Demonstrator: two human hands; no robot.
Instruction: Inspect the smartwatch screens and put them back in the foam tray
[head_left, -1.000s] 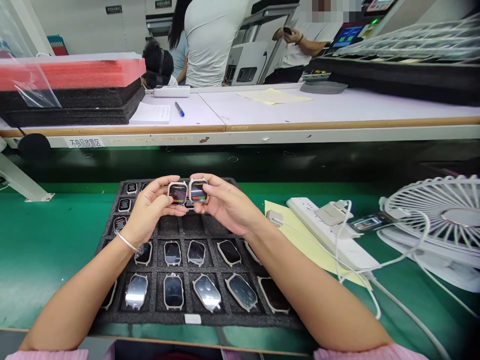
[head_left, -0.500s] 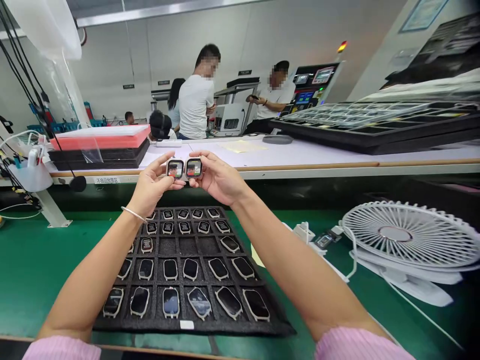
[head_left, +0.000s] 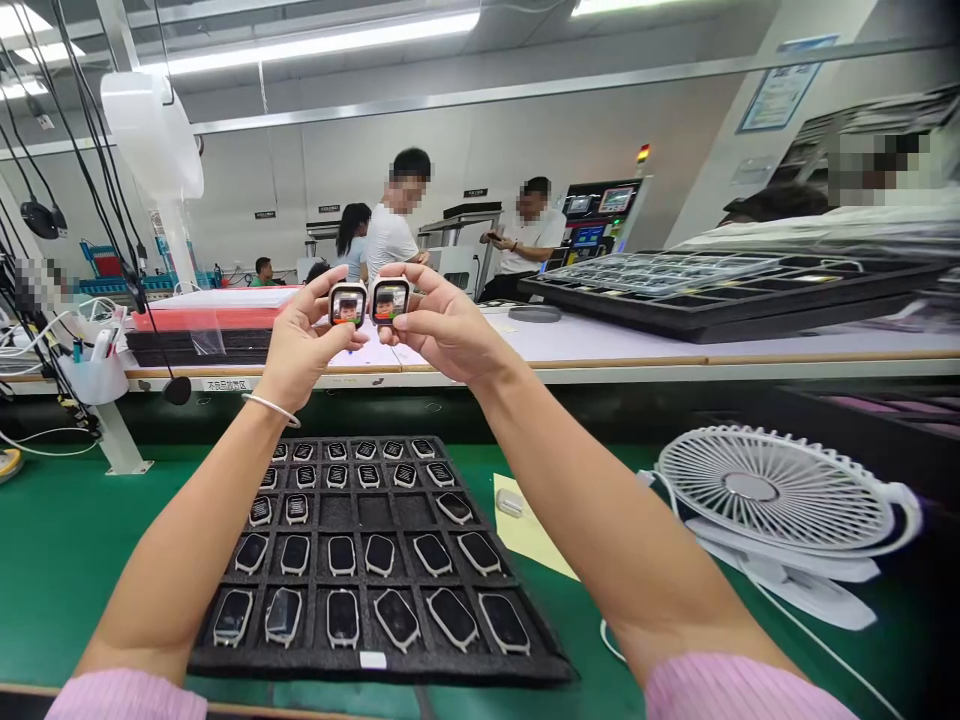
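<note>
My left hand point(head_left: 300, 345) is closed on a small smartwatch body point(head_left: 347, 304) with a lit screen. My right hand point(head_left: 442, 325) grips a second lit smartwatch body point(head_left: 390, 300) right beside it. Both are held up side by side at arm's length, well above the bench, screens facing me. Below them a black foam tray point(head_left: 375, 668) lies on the green mat, its pockets filled with several more watch bodies point(head_left: 342, 554); two pockets in the middle row are bare.
A white desk fan point(head_left: 772, 500) lies to the right of the tray, with a yellow sheet point(head_left: 529, 530) between them. A white shelf point(head_left: 675, 350) behind carries black trays point(head_left: 720, 290) and red and black foam point(head_left: 202, 320). Several people stand in the background.
Both hands have lifted the two watches from just above the tray up to eye level, still side by side. The camera has tilted upward, showing more of the room.
</note>
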